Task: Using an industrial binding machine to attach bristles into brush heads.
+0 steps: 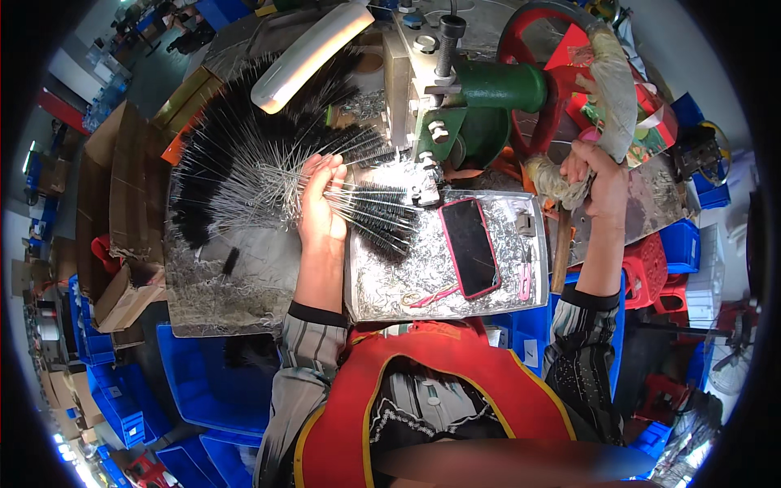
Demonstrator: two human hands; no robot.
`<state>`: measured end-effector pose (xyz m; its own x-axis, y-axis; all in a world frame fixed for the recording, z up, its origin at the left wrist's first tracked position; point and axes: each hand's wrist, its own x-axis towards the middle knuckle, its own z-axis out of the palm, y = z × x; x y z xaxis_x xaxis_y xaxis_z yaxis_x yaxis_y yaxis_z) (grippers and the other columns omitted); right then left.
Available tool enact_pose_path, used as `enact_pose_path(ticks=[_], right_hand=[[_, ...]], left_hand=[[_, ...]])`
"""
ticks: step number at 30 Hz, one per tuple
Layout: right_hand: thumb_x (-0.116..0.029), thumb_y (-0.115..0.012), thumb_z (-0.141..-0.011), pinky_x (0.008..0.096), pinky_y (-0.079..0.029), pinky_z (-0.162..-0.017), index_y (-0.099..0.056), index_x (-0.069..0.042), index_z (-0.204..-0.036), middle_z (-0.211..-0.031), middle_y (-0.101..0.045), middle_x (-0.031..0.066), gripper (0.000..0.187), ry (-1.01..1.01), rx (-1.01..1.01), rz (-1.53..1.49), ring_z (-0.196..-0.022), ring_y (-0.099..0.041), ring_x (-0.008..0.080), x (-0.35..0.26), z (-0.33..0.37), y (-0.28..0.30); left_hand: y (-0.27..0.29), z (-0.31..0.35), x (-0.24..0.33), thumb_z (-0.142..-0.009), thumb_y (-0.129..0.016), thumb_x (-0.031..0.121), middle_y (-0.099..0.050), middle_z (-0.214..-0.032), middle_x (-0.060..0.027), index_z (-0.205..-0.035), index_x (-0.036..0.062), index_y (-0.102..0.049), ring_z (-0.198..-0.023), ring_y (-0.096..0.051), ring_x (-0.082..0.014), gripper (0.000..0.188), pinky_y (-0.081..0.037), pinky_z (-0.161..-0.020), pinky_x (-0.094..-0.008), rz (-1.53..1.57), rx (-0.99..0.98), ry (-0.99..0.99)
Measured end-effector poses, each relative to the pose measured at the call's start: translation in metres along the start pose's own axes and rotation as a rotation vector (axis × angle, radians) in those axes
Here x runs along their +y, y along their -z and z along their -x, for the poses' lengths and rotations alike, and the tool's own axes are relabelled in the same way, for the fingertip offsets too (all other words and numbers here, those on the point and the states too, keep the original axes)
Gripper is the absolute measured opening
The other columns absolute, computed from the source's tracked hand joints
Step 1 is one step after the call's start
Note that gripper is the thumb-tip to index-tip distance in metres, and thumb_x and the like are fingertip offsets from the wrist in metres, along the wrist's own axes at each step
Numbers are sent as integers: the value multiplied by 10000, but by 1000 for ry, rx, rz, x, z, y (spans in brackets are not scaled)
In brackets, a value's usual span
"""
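My left hand (323,205) is closed around a bundle of thin tube brushes (378,213) with black bristles and bare wire stems. Their bristled ends point right, toward the lit jaw of a green hand press (488,102). A large fan-shaped pile of the same wire-stemmed brushes (232,175) lies to the left of this hand. On the right, my right hand (600,180) grips the cloth-wrapped handle (558,184) at the press's red wheel (560,114). Part of that handle is hidden by my fingers.
A white tray (455,314) strewn with metal scraps holds a red-cased phone (472,248) and a small pink-handled tool (525,281). A lit lamp (313,58) hangs over the pile. Cardboard boxes (126,187) stand left; blue bins (207,378) sit below the table.
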<state>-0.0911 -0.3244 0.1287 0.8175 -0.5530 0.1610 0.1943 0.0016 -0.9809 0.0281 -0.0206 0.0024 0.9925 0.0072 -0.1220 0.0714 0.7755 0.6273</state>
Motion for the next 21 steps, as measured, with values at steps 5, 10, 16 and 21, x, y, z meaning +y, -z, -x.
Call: enact_pose_path(ticks=[5,10,16,21], right_hand=[[-60,-559,-685,281,-386,-448,-515,16,-593,-457,-443,63,127,21,-83,-18,-404,-437,152,0,-9,6],[18,-525,-711,275,-407,-492,-515,45,-720,-582,-508,90,30,443,43,-138,-439,-453,143,75,6,1],[18,-509,-707,284,-403,-496,-507,21,-646,-494,-464,75,61,224,9,-172,-422,-438,151,49,2,4],[-28,-526,-696,286,-384,-466,-482,-6,-519,-451,-431,72,184,79,-59,-63,-398,-429,167,13,-1,-1]], left_hand=[[0,0,2,-747,-493,-72,-539,-933,-165,-999,-42,-426,-886,-560,-235,262,-486,-793,-298,21,21,-1],[-2,0,-1,-754,-497,-59,-547,-917,-159,-990,-41,-435,-877,-563,-233,244,-485,-797,-303,41,2,13],[15,4,4,-754,-514,-40,-576,-836,-122,-923,11,-494,-751,-577,-192,178,-497,-646,-266,-11,-8,97],[12,8,1,-754,-520,-31,-575,-802,-125,-913,15,-496,-691,-561,-179,168,-481,-590,-255,-56,-35,137]])
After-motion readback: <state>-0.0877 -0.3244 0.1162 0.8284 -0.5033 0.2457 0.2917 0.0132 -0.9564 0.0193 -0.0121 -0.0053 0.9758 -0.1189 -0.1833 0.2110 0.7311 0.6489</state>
